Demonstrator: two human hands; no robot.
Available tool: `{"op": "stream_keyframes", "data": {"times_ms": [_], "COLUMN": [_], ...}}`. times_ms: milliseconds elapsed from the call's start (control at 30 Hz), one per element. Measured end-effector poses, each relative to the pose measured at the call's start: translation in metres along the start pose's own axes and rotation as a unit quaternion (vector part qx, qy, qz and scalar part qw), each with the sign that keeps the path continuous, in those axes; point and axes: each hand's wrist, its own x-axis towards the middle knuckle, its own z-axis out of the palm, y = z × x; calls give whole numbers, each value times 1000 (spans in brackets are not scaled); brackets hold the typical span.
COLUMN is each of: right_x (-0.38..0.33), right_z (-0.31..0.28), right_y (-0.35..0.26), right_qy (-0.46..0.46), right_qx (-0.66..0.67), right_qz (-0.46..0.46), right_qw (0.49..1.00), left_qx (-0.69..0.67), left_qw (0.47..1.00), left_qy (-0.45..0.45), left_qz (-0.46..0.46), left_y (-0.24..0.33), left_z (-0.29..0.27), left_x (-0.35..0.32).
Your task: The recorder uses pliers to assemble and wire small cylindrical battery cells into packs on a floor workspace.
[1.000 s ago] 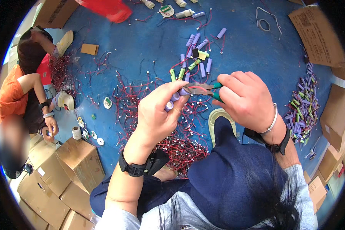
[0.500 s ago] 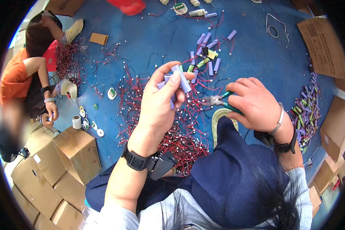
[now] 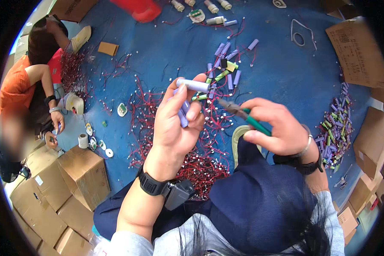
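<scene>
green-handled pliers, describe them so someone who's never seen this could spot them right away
Start at the blue floor strewn with red wires, then find the two raised hands in the middle. The right hand has its grip closed around the green-handled metal pliers, whose dark tips point toward the pale purple cylindrical cell in the left hand. They are the only tool held above the floor.

Left hand with purple cells, right hand with green-handled pliers.
</scene>
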Motion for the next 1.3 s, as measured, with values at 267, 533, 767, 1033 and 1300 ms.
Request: {"op": "stream_keyframes", "data": {"times_ms": [267,533,767,1033,1300], "right_x": [9,12,11,11,9], "right_z": [17,24,36,36,65], "right_y": [10,12,20,20,51], "right_qy": [82,229,276,264,-196], "right_qx": [-14,-256,-239,-330,-351], "right_qz": [2,-90,-67,38,50], "right_qw": [997,935,929,906,914], "left_qx": [-34,-116,28,668,263], "left_qw": [998,989,997,572,947], "left_qy": [38,21,42,82,130], "left_qz": [-33,-90,52,470,128], "left_y": [-7,-15,-24,-19,80], "left_z": [4,17,9,-19,-47], "left_x": [-4,0,6,26,50]}}
